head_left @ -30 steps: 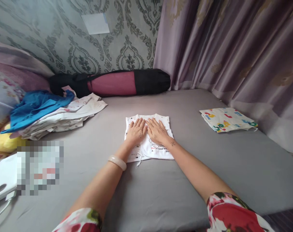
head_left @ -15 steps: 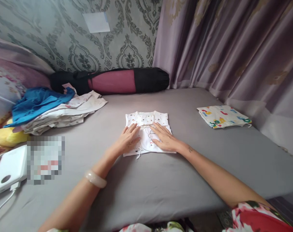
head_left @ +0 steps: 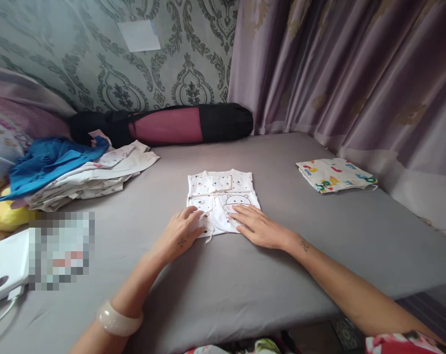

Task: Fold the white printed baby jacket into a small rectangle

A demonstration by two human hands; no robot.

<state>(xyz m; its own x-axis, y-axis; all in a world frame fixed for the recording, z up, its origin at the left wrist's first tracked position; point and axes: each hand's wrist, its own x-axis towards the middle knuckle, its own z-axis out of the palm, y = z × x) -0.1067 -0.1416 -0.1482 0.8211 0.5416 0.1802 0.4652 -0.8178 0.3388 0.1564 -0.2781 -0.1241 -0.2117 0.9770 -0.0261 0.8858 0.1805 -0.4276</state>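
Note:
A small white baby top (head_left: 223, 194) with dots and a bear print lies flat in the middle of the grey bed sheet (head_left: 245, 275). My left hand (head_left: 181, 232) rests flat on its near left corner, fingers spread. My right hand (head_left: 259, 227) lies flat on the near right edge of the top, fingers pointing left. Neither hand grips the cloth. A pale bangle (head_left: 119, 320) sits on my left wrist.
A folded cloth with coloured letters (head_left: 333, 174) lies at the right by the purple curtain (head_left: 355, 78). A pile of white and blue clothes (head_left: 75, 169) sits at the left. A black and pink rolled bag (head_left: 164, 125) lies along the wall. A white device (head_left: 5, 268) is near left.
Both hands slid from the top's upper part toward me to its near edge, uncovering the bear print. The view shifted back slightly.

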